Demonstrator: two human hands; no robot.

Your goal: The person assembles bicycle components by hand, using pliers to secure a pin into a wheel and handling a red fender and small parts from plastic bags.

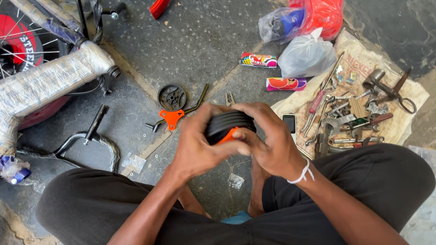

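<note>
Small wheel, both hands on it

Small wheel, black ribbed tyre on an orange hub, sits right above our crossed legs, cupped between both hands. Our left hand is clenched around its near side, our right hand curls over the far edge, fingers closed on the tread. We'd guess it's light and stiff, the rubber grippy, so hold it by the tyre, not the hub. Further out on the floor: another black wheel, an orange bracket, tools on a cloth, a wrapped bike frame.
</note>
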